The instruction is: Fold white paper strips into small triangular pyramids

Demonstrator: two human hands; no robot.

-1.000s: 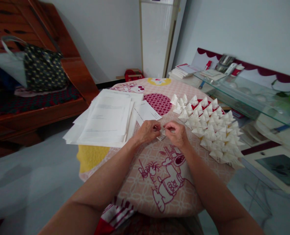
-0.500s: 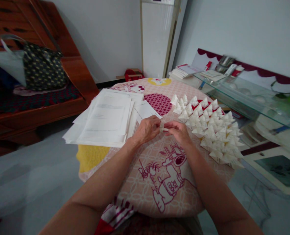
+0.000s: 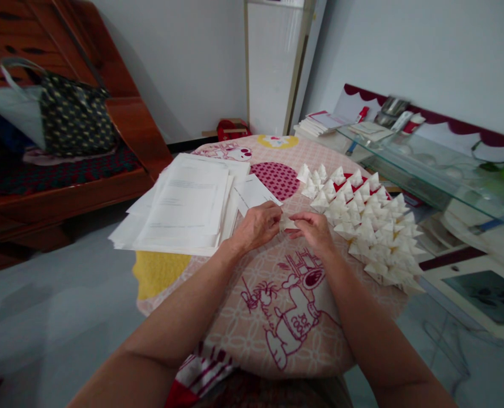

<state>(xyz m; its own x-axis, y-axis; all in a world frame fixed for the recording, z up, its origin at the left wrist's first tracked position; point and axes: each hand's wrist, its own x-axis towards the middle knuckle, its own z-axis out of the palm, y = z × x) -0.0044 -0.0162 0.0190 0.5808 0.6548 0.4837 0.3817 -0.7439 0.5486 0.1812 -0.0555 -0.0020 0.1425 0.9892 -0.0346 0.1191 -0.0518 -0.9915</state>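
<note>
Between my hands, over the middle of the cloth-covered table, is a small folded piece of paper (image 3: 289, 224). My left hand (image 3: 262, 223) has its fingers closed on the paper's left side. On the right side, my right hand (image 3: 311, 228) pinches the same piece between thumb and fingers. Part of the paper is hidden by my fingertips. Just beyond my left hand lies a loose white sheet (image 3: 254, 192) with a printed line. Many pointed folded paper pieces (image 3: 362, 212) stand in close rows to the right of my right hand.
A thick stack of printed sheets (image 3: 184, 198) covers the table's left part. The patterned tablecloth (image 3: 252, 317) reaches the near edge. A glass shelf (image 3: 439, 170) with containers borders the right side. At far left stands a wooden bench (image 3: 144, 133) with bags.
My right hand has shifted slightly right, and its fingers have opened a little around the folded paper. The left hand stays almost in place.
</note>
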